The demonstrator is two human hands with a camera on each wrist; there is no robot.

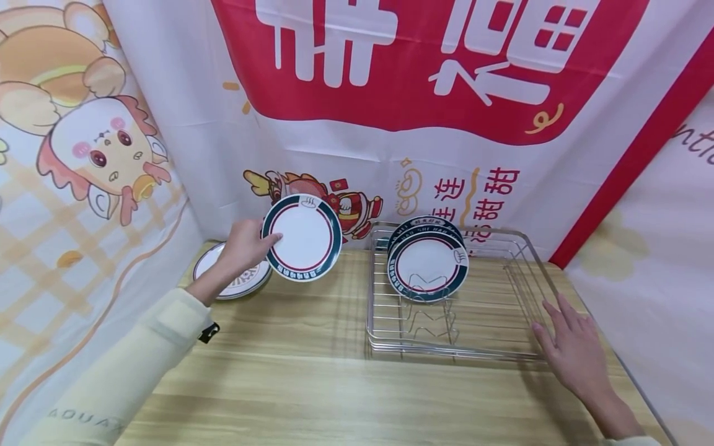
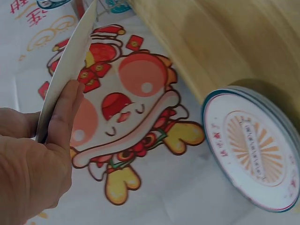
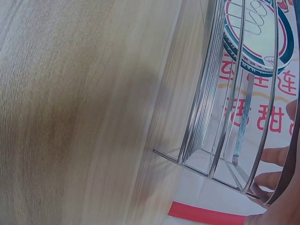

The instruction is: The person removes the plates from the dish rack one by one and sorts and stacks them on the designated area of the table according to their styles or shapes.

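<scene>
My left hand (image 1: 245,244) pinches the left edge of a white plate (image 1: 303,238) with a dark green rim and red ring, thumb on its face. The plate is raised above the table, tilted toward the head camera; the left wrist view shows it edge-on. Left of it, partly behind the forearm, is a stack of patterned plates (image 1: 245,282). Two or more green-rimmed plates (image 1: 426,263) lean upright in the left part of a wire dish rack (image 1: 485,353). My right hand (image 1: 577,347) holds the rack's right side, fingers (image 3: 274,157) over its rim.
The rack stands on a wood-grain table (image 1: 312,384) near the back. Behind it hangs a printed red and white cloth (image 1: 346,142). Another patterned cloth (image 1: 83,248) borders the table on the left, and a pale one (image 1: 652,297) on the right.
</scene>
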